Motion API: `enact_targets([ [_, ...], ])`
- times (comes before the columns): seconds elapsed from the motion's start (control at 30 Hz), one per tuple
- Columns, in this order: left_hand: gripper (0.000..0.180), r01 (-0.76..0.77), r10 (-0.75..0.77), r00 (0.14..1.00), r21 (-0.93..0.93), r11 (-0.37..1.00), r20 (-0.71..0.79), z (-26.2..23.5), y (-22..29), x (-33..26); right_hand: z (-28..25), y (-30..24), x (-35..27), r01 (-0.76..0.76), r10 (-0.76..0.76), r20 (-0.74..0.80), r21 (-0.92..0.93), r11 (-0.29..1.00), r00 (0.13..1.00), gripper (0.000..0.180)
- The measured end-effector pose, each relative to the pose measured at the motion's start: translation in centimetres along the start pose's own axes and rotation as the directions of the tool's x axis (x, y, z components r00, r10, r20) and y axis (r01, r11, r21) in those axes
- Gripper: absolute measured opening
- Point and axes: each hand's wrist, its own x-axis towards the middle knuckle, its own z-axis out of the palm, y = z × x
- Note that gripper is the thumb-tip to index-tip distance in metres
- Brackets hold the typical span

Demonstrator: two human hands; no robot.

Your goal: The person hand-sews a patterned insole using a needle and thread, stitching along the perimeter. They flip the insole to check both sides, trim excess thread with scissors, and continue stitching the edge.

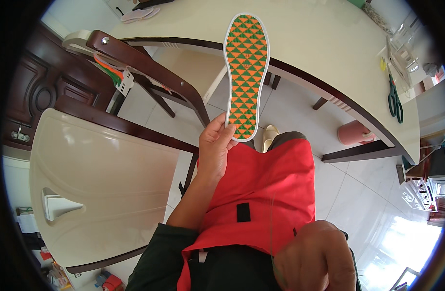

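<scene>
An embroidered shoe insole [246, 77], patterned in orange and green triangles with a white border, is held up with its toe end away from me. My left hand [215, 143] pinches its heel edge, thumb on the patterned face. My right hand [315, 257] is raised close at the lower right, its fingers curled and closed. Whatever it may hold is hidden behind the knuckles. Below both hands a red apron [261, 179] covers my lap. A thin pale line runs down the apron beside my right hand; I cannot tell whether it is thread or a seam.
A cream table [324, 34] with a dark edge curves across the front. Green-handled scissors [395, 99] lie at its right end, and pale insoles [140, 14] at its far left. A cream-backed chair [106, 179] stands at my left. Under the table is a pink bucket [352, 133].
</scene>
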Motion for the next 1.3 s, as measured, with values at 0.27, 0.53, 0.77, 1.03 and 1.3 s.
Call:
enact_targets([
  [0.27,0.035,-0.003,0.003,1.0,-0.015,1.0,0.012,0.4,0.5,0.0,-0.1,-0.4,0.3,-0.033,0.036,0.079,-0.035,0.999,0.996,0.024],
  [0.53,0.035,-0.009,0.008,0.999,-0.007,1.0,-0.036,-0.3,0.1,0.0,-0.1,-0.6,-0.3,-0.055,0.055,0.0,-0.022,0.998,0.998,0.024],
  [0.77,0.036,-0.003,0.003,1.0,-0.01,1.0,-0.015,0.0,0.0,0.1,0.0,-0.7,0.2,-0.051,0.053,0.054,-0.047,0.998,0.997,0.024],
  [1.03,0.036,-0.007,0.007,0.999,-0.008,1.0,-0.035,-0.1,-0.2,0.0,0.0,-0.7,-0.1,-0.065,0.068,0.058,-0.058,0.996,0.996,0.023],
  [1.3,0.037,-0.006,0.007,0.999,0.029,1.0,-0.043,-0.3,0.1,-0.2,-0.4,-0.8,-0.1,-0.038,0.041,0.046,-0.056,0.998,0.998,0.024],
])
